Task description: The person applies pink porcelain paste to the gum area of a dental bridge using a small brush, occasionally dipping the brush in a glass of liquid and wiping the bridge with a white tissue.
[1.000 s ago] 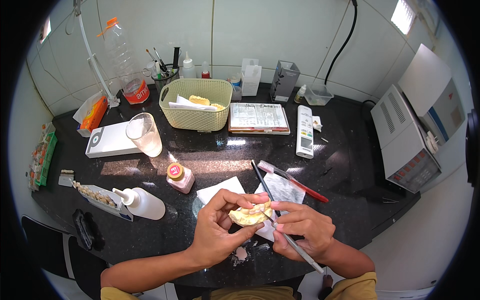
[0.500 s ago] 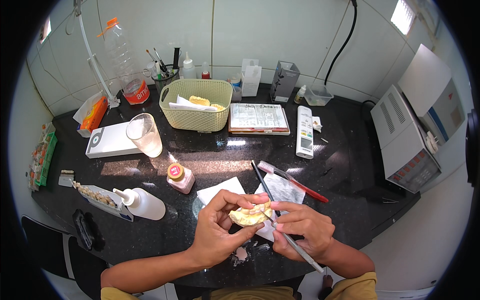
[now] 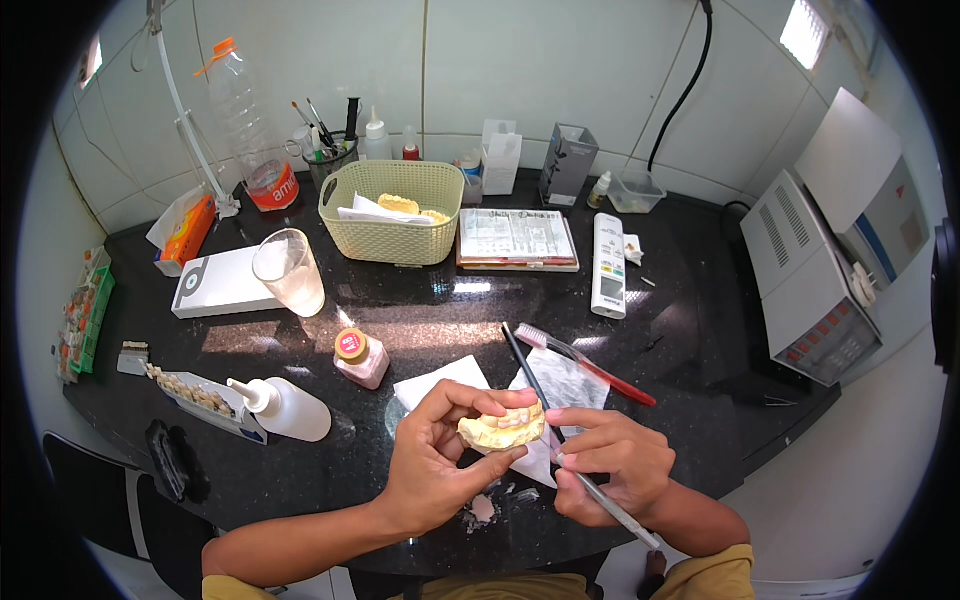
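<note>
A pale yellow plaster dental model [image 3: 492, 434] with a row of teeth is pinched between the fingers and thumb of my left hand [image 3: 436, 455]. My right hand [image 3: 618, 465] grips a slim metal carving tool [image 3: 620, 514] like a pen. Its handle slants down to the right, and its tip lies close to the right side of the model; whether it touches, I cannot tell. Under my hands lie a folded white paper [image 3: 445, 380] and a crumpled white tissue [image 3: 570, 376]. A dark thin stick [image 3: 525, 357] and a red toothbrush [image 3: 600, 370] rest on the tissue.
Pinkish powder [image 3: 483, 508] lies near the front edge. On the left stand a white squeeze bottle [image 3: 295, 408], a pink-filled jar [image 3: 362, 358] and a tilted-looking cup [image 3: 290, 272]. A green basket [image 3: 390, 240] with more models, a notebook [image 3: 517, 238] and a remote [image 3: 608, 265] sit farther back.
My right hand has drawn the carving tool slightly down and right, away from the teeth. My left hand and the dental model have barely moved.
</note>
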Demonstrator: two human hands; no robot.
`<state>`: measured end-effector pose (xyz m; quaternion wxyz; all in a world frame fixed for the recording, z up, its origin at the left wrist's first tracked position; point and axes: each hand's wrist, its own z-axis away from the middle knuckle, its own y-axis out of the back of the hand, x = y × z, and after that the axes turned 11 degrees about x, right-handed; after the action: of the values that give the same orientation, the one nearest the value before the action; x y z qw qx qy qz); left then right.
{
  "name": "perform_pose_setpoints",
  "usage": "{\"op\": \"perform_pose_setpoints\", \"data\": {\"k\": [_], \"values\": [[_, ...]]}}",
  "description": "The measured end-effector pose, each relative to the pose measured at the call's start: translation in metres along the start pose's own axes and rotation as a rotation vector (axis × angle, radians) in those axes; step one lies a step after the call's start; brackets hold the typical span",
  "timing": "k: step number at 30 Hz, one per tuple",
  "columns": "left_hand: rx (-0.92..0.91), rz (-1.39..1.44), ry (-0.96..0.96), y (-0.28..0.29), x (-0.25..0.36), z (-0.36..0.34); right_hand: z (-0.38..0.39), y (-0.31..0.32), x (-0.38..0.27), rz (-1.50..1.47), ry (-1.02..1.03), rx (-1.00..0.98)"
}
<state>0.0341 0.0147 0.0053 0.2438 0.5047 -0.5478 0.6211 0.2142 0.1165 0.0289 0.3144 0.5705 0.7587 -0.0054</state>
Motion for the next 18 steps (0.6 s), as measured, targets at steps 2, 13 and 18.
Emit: {"op": "perform_pose_setpoints", "data": {"k": [2, 13, 18], "values": [[0.002, 0.010, 0.017, 0.0002, 0.0004, -0.0003, 0.0000, 0.0013, 0.0000, -0.010, -0.034, 0.031], [0.010, 0.029, 0.059, -0.0008, 0.0013, -0.0008, -0.0014, -0.0009, 0.0043, -0.041, -0.025, 0.003], [0.006, 0.034, 0.056, -0.0002, 0.0002, -0.0014, -0.0010, -0.0007, 0.0031, -0.040, -0.049, 0.040]]}}
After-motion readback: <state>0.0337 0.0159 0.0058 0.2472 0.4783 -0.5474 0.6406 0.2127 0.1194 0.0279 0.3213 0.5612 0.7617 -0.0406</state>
